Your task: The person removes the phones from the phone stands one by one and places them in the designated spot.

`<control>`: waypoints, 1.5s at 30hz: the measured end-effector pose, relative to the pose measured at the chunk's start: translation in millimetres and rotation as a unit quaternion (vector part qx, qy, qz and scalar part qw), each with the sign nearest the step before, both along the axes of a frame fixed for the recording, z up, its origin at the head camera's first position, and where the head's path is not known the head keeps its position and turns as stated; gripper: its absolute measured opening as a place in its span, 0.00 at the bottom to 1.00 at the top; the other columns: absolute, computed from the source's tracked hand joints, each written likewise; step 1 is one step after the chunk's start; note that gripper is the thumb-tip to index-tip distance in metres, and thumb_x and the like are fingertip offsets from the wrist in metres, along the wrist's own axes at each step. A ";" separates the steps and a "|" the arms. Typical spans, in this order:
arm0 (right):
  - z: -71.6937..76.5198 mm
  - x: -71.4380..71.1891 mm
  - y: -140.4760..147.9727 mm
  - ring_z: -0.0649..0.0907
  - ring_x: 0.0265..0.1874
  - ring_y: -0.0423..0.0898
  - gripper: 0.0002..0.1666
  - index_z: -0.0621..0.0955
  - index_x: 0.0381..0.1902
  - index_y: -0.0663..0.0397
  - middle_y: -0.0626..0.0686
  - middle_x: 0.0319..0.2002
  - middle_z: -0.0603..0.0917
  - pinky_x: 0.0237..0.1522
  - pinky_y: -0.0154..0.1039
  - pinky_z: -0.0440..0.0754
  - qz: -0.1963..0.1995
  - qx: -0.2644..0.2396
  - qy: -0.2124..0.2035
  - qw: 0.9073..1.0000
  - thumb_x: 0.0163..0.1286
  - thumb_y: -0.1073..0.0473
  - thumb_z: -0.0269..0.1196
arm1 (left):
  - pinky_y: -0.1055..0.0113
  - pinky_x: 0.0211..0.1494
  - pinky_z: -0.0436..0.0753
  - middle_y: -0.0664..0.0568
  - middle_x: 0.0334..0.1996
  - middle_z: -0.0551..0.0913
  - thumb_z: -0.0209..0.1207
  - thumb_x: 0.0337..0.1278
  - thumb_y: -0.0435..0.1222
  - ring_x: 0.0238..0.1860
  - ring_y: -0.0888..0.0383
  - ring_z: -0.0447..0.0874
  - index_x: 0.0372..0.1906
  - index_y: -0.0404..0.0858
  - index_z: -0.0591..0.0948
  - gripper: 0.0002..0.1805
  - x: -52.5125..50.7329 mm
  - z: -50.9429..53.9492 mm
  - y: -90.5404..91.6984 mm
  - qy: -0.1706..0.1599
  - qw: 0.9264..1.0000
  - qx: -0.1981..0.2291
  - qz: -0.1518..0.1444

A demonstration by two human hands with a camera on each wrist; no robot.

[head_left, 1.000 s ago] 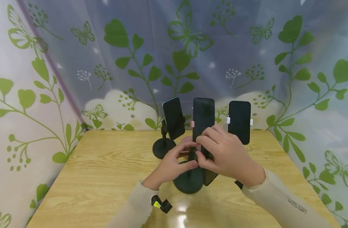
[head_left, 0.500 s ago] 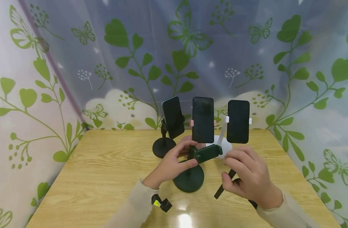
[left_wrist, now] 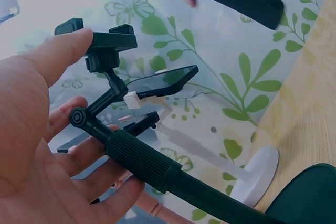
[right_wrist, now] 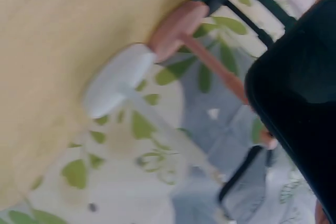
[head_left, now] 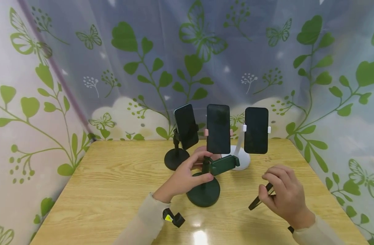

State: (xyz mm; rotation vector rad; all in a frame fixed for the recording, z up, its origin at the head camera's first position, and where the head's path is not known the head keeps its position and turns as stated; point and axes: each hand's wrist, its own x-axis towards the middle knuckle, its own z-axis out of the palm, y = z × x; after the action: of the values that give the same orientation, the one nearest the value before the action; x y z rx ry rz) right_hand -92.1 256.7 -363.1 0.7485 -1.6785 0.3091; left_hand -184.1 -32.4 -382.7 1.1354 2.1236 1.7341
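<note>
My left hand (head_left: 182, 177) holds the dark green phone stand (head_left: 203, 192) by its upper stem. In the left wrist view, the thumb presses the stand's clamp (left_wrist: 110, 40) while the fingers lie behind the jointed stem (left_wrist: 142, 158). No phone sits in that clamp, which is tilted to the right. Off to the right, above the table, my right hand (head_left: 285, 195) grips a dark smartphone (head_left: 256, 201) by its edges, seen nearly edge-on. The phone (right_wrist: 299, 87) fills the right side of the right wrist view, and most of the hand is hidden there.
Behind stand three phone stands, each bearing a phone: a black stand (head_left: 176, 159) at left, a pink one with its phone (head_left: 218, 129) in the middle, and a white stand (head_left: 244, 161) at right. A patterned curtain (head_left: 156, 51) hangs behind the wooden table (head_left: 113, 190).
My right hand has come away from the green stand's clamp with the smartphone and moved right and toward me. The clamp is now bare. My left hand has stayed on the stand.
</note>
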 end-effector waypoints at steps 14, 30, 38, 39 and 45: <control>-47.4 -2.9 56.6 0.79 0.32 0.53 0.22 0.81 0.34 0.57 0.53 0.33 0.80 0.27 0.48 0.83 -0.122 0.128 -0.201 0.964 0.77 0.50 0.45 | 0.44 0.70 0.73 0.55 0.66 0.74 0.65 0.62 0.63 0.64 0.55 0.76 0.72 0.51 0.70 0.39 0.4 0.8 -0.1 0.004 1.000 -0.009 0.000; -74.8 -20.0 75.2 0.71 0.29 0.47 0.15 0.76 0.35 0.51 0.48 0.32 0.72 0.17 0.34 0.67 -0.142 0.167 -0.295 0.930 0.75 0.51 0.45 | 0.47 0.71 0.73 0.57 0.66 0.73 0.64 0.64 0.61 0.65 0.56 0.76 0.72 0.52 0.70 0.37 -1.5 0.1 -1.5 0.012 1.000 -0.014 -0.004; -75.8 -30.7 75.1 0.67 0.29 0.44 0.05 0.74 0.34 0.47 0.44 0.30 0.68 0.19 0.33 0.64 -0.154 0.170 -0.337 0.913 0.65 0.56 0.60 | 0.47 0.70 0.74 0.58 0.69 0.70 0.65 0.68 0.55 0.64 0.57 0.76 0.74 0.49 0.69 0.35 -0.1 3.4 -3.6 0.013 1.000 -0.024 -0.015; -75.9 -32.3 74.2 0.67 0.29 0.44 0.05 0.74 0.34 0.47 0.45 0.30 0.69 0.20 0.34 0.65 -0.155 0.173 -0.341 0.911 0.64 0.56 0.61 | 0.48 0.70 0.74 0.58 0.69 0.70 0.65 0.68 0.54 0.65 0.58 0.76 0.74 0.49 0.68 0.35 -0.1 3.7 -4.0 0.015 0.999 -0.027 -0.017; -77.6 -41.0 69.6 0.72 0.32 0.49 0.12 0.77 0.40 0.52 0.50 0.35 0.73 0.18 0.35 0.68 -0.168 0.165 -0.363 0.902 0.60 0.56 0.66 | 0.53 0.71 0.73 0.58 0.73 0.65 0.66 0.70 0.41 0.67 0.59 0.73 0.75 0.51 0.66 0.33 0.0 6.9 -5.3 0.027 0.998 -0.040 -0.033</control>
State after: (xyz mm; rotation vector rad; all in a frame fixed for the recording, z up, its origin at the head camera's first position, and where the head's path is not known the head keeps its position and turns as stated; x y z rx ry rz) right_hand -133.2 326.3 -440.7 0.5977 -2.5785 0.0473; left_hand -184.1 -37.7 -375.8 1.2279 2.1401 1.5943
